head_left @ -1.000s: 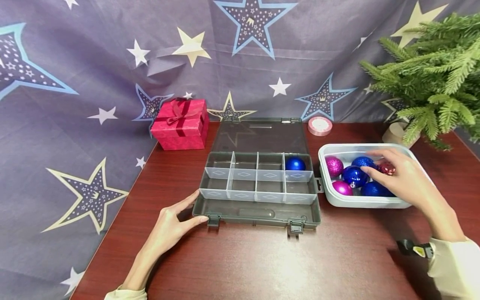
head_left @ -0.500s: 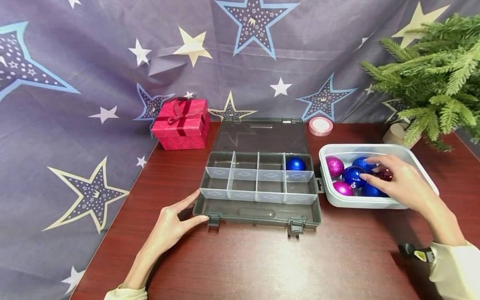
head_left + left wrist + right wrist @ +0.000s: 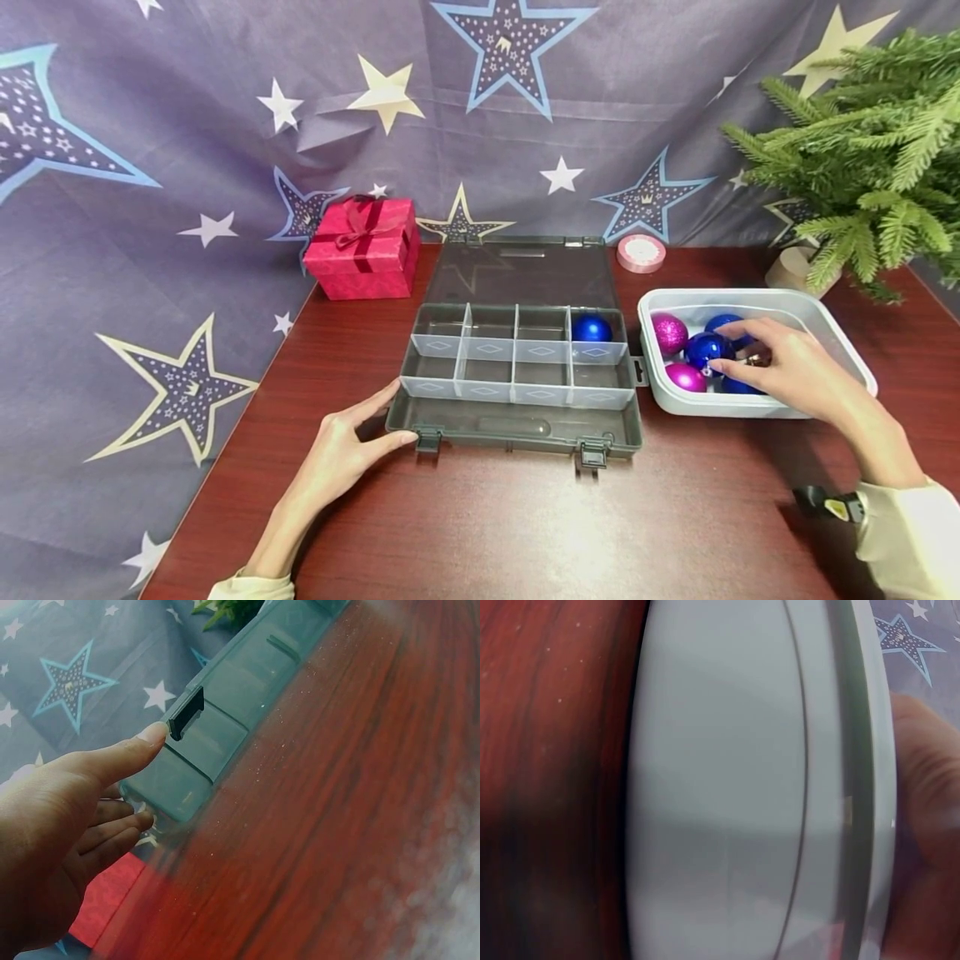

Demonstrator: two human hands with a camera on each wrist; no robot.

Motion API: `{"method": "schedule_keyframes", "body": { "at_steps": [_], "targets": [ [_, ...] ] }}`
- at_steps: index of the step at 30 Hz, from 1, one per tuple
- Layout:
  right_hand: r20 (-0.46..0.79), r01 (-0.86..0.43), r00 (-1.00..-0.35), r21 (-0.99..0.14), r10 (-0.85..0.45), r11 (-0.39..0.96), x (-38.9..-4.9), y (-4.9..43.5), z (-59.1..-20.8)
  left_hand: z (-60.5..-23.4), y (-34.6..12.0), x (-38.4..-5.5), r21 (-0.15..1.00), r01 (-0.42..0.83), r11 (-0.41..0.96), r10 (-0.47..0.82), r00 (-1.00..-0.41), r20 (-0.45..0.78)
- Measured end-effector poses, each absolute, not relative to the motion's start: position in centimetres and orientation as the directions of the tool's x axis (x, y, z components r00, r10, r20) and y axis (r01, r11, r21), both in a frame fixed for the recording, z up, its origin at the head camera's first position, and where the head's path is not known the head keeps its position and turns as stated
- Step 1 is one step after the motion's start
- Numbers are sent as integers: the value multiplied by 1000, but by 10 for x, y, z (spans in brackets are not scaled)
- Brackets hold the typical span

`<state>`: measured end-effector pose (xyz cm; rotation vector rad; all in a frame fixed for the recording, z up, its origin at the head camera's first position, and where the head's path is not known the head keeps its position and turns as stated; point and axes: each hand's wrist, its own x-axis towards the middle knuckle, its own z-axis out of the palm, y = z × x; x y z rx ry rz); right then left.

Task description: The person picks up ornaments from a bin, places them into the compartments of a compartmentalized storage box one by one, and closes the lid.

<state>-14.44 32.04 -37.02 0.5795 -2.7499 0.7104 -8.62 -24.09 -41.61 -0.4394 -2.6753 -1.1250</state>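
In the rectangular white plastic tub (image 3: 720, 406), the half-curled right hand (image 3: 795, 367) has shifted to the glossy blue ball (image 3: 702, 344), grip unclear.

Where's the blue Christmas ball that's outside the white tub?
In the head view, the blue Christmas ball sits in the back row's rightmost compartment of the grey divided organizer, just left of the white tub.

Head cam bright, sharp; glare on tabletop (image 3: 581, 529) nr btm ctr, shadow by R sleeve (image 3: 909, 542). L wrist cam dimmer, hazy, lower R blurred w/ glare. R wrist cam: tub (image 3: 720, 742) soft.
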Motion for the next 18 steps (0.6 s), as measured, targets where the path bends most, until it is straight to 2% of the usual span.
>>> {"method": "schedule_keyframes", "body": {
  "at_steps": [6, 18],
  "targets": [
    [276, -398, -912, -414, -304, 819, -146, 318, -369, -417, -241, -86, 661, 353, 662, 193, -933, 304],
    [268, -405, -909, -390, -318, 827, -147, 315, -368, -416, -242, -86, 660, 341, 669, 189, -937, 293]
  ]
}}
